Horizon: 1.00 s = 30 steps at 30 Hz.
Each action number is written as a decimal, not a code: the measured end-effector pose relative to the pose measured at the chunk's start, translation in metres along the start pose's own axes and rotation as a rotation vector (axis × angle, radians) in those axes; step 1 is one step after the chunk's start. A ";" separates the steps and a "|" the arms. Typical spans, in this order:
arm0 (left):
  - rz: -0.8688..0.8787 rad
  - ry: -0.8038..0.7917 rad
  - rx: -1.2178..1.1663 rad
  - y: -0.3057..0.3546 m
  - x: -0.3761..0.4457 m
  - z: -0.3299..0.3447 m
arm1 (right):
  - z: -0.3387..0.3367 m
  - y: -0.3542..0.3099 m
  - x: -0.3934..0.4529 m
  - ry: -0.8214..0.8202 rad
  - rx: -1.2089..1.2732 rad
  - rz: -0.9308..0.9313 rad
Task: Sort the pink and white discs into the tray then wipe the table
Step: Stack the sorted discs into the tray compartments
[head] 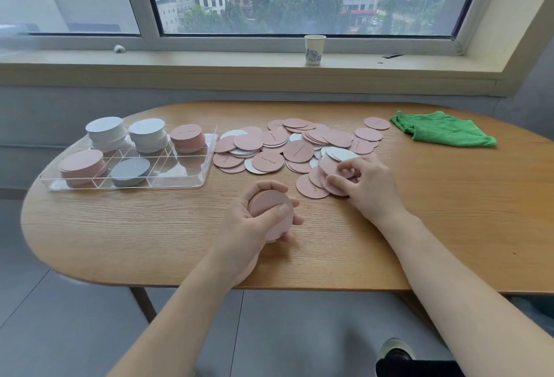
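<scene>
A loose pile of pink and white discs [296, 149] is spread over the middle of the wooden table [150, 226]. My left hand [254, 226] grips a stack of pink discs [274, 211] above the table's front. At the pile's near right edge, my right hand [368, 184] pinches a pink disc [329, 167]. The clear compartment tray [192, 183] lies at the left. It holds two white stacks [106, 132] at the back, a pink stack [187, 137] at the back right, another pink stack [81, 165] at the front left, and a white stack [130, 171] beside it.
A green cloth [440, 132] lies crumpled at the table's far right. A paper cup [314, 49] stands on the window sill behind the table. The table's rounded left end is just past the tray. A shoe [395, 349] shows below the table edge.
</scene>
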<state>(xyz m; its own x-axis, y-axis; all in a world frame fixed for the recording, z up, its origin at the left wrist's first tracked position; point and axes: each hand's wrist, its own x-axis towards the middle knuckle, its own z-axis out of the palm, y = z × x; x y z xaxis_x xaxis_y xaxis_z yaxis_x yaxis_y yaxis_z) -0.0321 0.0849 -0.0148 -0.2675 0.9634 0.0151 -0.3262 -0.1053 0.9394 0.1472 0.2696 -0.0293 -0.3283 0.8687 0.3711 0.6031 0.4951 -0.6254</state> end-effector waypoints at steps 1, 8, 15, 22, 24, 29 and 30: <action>-0.003 0.001 -0.002 0.000 0.000 0.000 | 0.000 -0.001 0.000 0.007 0.002 -0.006; -0.008 0.003 -0.003 0.001 -0.001 0.001 | -0.001 -0.002 0.003 0.089 0.048 0.071; -0.015 -0.002 -0.012 0.002 -0.002 0.002 | 0.002 0.000 0.022 0.028 0.010 0.172; -0.020 -0.019 -0.011 0.001 -0.001 0.001 | 0.006 0.002 0.027 -0.092 -0.175 0.239; -0.019 -0.020 -0.019 0.001 -0.001 0.001 | 0.005 0.002 0.026 -0.075 -0.125 0.230; -0.012 -0.009 -0.017 0.000 0.000 0.001 | 0.002 0.004 0.019 0.019 0.105 0.142; -0.013 -0.008 -0.016 0.000 0.000 0.001 | 0.001 0.004 0.017 0.045 0.102 0.111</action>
<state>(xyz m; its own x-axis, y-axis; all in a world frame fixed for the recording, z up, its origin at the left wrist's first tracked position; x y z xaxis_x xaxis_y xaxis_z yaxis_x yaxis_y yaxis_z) -0.0312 0.0851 -0.0149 -0.2556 0.9668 0.0054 -0.3444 -0.0963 0.9339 0.1429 0.2859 -0.0264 -0.2295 0.9177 0.3242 0.5566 0.3970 -0.7297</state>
